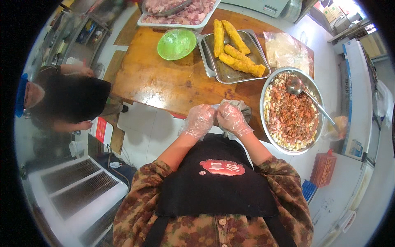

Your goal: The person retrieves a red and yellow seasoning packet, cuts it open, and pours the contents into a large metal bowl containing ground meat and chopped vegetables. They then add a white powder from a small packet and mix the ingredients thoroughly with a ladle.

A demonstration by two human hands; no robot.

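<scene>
Both my left hand point(201, 119) and my right hand point(232, 118) wear thin clear plastic gloves. They meet at the near edge of the wooden table point(148, 77), fingers curled towards each other. Whatever may be between the fingers is hidden. A crumpled grey cloth point(245, 110) lies behind and beside my right hand; whether that hand grips it, I cannot tell. To the right stands a large metal bowl point(263, 123) of chopped filling point(290, 120), with a metal ladle point(321, 108) resting in it. Several yellow fried rolls point(236, 54) lie in a metal tray point(213, 74) beyond my hands.
A green bowl point(177, 44) sits farther back, near a white tub point(197, 27) of raw meat pieces point(197, 12). Behind the filling lies a clear plastic bag point(287, 51). Another person point(71, 95) stands at left. A white chest freezer point(336, 197) and a red basket point(322, 169) are at right.
</scene>
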